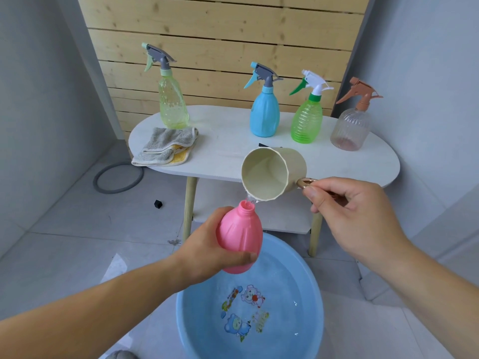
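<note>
My left hand (207, 250) grips a pink bottle (239, 234) with no cap, held upright over a blue basin (186, 314) of water. My right hand (355, 218) pinches the gold handle of a cream cup (272, 174), tipped on its side just above the bottle's open neck. A thin stream of water runs from the cup's lip into the neck.
A white oval table (337, 161) behind holds several spray bottles: yellow-green (172, 104), blue (264, 115), green (307, 120), clear with a pink head (350, 128). A folded grey and yellow cloth (166, 147) lies at its left end. A grey ring (118, 178) and a small black piece (158, 204) lie on the floor.
</note>
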{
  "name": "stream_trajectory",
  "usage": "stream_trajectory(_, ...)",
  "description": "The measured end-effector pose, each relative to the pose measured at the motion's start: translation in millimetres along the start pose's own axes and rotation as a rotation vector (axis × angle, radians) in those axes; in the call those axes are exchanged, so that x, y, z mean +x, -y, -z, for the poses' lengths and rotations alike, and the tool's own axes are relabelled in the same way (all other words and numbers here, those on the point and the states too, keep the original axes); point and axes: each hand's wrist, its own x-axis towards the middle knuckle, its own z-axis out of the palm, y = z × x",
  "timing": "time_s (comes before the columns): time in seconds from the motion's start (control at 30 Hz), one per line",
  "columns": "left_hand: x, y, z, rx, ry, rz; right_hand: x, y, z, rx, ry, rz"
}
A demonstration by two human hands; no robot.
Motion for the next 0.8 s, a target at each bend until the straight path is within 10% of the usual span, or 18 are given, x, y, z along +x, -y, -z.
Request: stream_trajectory(0.8, 0.7, 2.8, -0.3, 0.009, -0.002, 0.009, 0.8, -6.7, 0.2, -0.078, -0.026, 0.100)
